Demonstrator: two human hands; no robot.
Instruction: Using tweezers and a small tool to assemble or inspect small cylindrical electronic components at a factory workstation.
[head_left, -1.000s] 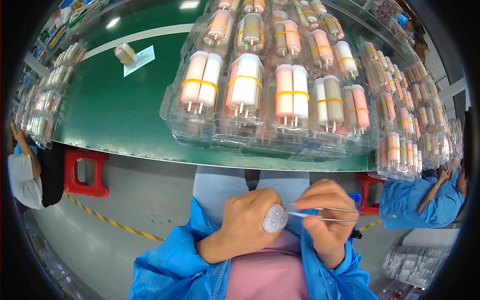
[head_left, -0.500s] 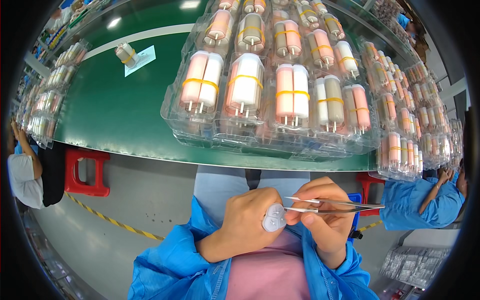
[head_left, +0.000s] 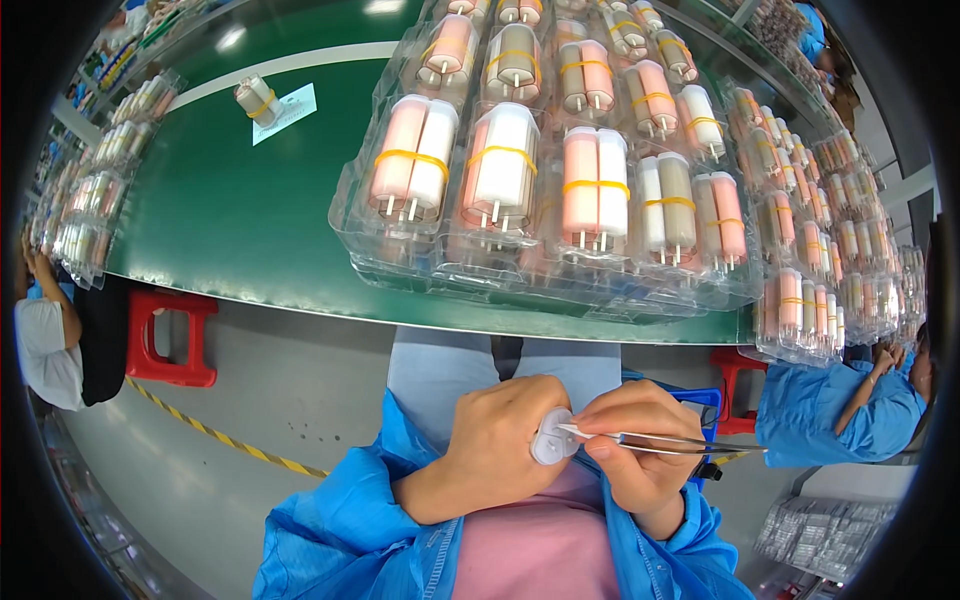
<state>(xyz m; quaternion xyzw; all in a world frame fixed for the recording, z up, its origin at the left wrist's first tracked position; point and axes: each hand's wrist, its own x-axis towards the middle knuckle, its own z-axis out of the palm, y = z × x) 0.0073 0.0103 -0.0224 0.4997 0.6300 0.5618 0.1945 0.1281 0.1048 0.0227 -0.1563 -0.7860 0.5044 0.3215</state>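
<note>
Over the person's lap, seen from the head camera, the left hand (head_left: 495, 435) is curled into a loose fist around a round white piece (head_left: 546, 448), whose lobed end shows at the thumb side, facing the other hand. How much of it lies inside the fist is hidden. Just beside it, the right hand (head_left: 640, 455) pinches a pair of tweezers (head_left: 690, 440) between thumb and fingers. Their pale tips point left, over the end of the white piece; whether they touch it is hard to tell.

Beyond both hands is a green tabletop (head_left: 230, 210). On it, straight ahead of the hands and reaching off to the right, sit clear plastic trays (head_left: 385, 268) filled with pink, white and grey tubes (head_left: 596, 185) bound by yellow bands. Farther off, ahead and to the left of the hands, a tube bundle (head_left: 256, 98) lies at the edge of a pale blue card (head_left: 292, 112).

Well to the left of the hands, a red stool (head_left: 138, 345) stands beside a person in a white sleeve (head_left: 48, 345). To the right of the hands, past a blue frame (head_left: 712, 398), sits a person in blue clothing (head_left: 815, 410).
</note>
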